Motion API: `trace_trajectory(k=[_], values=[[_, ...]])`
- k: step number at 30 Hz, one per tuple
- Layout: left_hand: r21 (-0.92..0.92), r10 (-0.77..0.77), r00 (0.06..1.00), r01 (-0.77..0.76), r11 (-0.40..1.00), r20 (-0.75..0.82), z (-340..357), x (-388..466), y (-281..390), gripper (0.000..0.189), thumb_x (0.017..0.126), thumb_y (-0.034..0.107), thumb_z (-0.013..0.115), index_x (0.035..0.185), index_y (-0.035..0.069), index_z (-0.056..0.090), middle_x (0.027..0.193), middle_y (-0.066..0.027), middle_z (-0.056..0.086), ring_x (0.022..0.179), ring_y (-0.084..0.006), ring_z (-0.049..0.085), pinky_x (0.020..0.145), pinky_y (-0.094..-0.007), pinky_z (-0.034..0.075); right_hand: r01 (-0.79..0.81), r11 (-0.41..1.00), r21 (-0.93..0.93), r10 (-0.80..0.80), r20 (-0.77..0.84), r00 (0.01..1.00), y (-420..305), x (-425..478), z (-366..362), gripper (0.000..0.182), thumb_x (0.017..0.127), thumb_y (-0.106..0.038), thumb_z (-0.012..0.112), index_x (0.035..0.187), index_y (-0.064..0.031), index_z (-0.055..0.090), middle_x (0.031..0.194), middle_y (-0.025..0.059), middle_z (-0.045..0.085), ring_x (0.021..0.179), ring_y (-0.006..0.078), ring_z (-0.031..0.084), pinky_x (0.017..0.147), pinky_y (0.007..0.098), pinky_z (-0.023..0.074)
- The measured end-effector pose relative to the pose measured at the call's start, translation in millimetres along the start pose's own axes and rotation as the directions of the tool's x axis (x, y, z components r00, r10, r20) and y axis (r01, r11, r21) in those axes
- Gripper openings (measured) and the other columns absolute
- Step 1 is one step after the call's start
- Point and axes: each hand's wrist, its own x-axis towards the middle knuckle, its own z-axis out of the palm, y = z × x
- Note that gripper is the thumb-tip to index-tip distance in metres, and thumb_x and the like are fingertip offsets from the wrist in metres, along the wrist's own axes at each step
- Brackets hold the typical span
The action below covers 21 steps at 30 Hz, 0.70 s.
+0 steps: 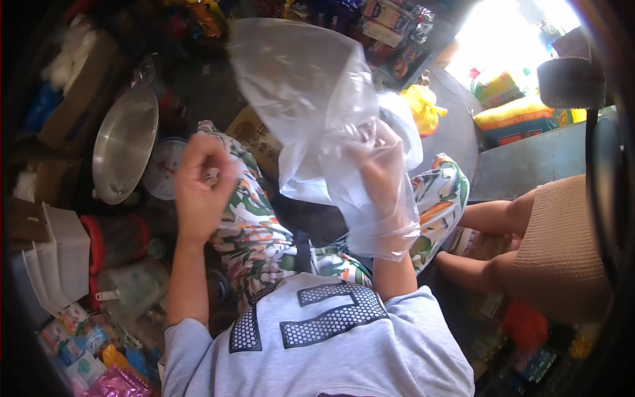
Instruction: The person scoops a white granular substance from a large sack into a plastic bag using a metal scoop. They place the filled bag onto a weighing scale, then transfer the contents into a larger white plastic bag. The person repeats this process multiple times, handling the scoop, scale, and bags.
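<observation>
A large clear plastic bag (307,84) covers my right hand (379,168), which is inside it with the film reaching down to the wrist. The fingers look bent beneath the plastic, but whether they grip anything is unclear. White plastic (302,181) shows behind and below the clear bag, between my knees. My left hand (206,183) is raised over my left thigh, thumb and fingertips curled towards each other, slightly blurred; nothing distinct shows between them. Just left of it are a round dial scale (166,168) and a shallow metal pan (126,144).
A yellow plastic bag (423,110) lies beyond my right knee. Another person (560,248) is close on the right. White plastic baskets (62,258) and a red-rimmed container (116,248) stand at left, with packets (87,352) below. Packaged goods (387,25) line the top.
</observation>
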Motion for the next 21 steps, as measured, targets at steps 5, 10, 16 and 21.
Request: trace_trajectory(k=[5, 10, 16, 21], values=[[-0.212, -0.23, 0.945, 0.28, 0.936, 0.235, 45, 3, 0, 0.037, 0.079, 0.013, 0.076, 0.111, 0.004, 0.062, 0.101, -0.0022, 0.063, 0.085, -0.0088, 0.056, 0.07, -0.0242, 0.044, -0.026, 0.991, -0.134, 0.041, 0.107, 0.993, 24, -22, 30, 0.027, 0.076, -0.008, 0.071, 0.1, 0.0005, 0.063, 0.09, 0.0031, 0.063, 0.085, 0.0106, 0.058, 0.075, 0.0259, 0.0473], [-0.225, -0.347, 0.918, 0.386, 0.895, 0.193, 42, 4, -4, 0.017, 0.08, 0.008, 0.075, 0.095, 0.002, 0.07, 0.08, 0.0015, 0.067, 0.069, -0.0031, 0.056, 0.061, -0.0198, 0.044, -0.146, 0.934, 0.326, 0.062, 0.253, 0.965, 27, -23, 23, 0.013, 0.077, -0.006, 0.062, 0.09, -0.0017, 0.064, 0.089, 0.005, 0.063, 0.085, 0.0107, 0.056, 0.072, 0.0254, 0.0455], [0.039, -0.233, 0.972, 0.231, 0.972, 0.038, 20, 0, -25, 0.02, 0.072, -0.009, 0.066, 0.066, 0.005, 0.053, 0.064, 0.0053, 0.045, 0.056, -0.0041, 0.038, 0.052, -0.0207, 0.031, 0.095, 0.995, 0.002, -0.091, -0.275, 0.957, 26, -1, -4, 0.018, 0.078, 0.003, 0.058, 0.095, 0.0011, 0.06, 0.082, 0.0066, 0.066, 0.074, 0.0138, 0.064, 0.064, 0.0244, 0.0504], [0.23, 0.034, 0.952, -0.109, 0.967, 0.305, 13, 12, -9, 0.024, 0.065, -0.014, 0.056, 0.08, 0.004, 0.061, 0.117, -0.004, 0.056, 0.073, -0.0165, 0.056, 0.058, -0.0278, 0.043, 0.168, 0.957, -0.237, -0.243, -0.34, 0.908, 52, 8, -24, 0.008, 0.08, -0.003, 0.059, 0.087, 0.0014, 0.06, 0.075, 0.0053, 0.066, 0.066, 0.0125, 0.063, 0.059, 0.0238, 0.0502]])
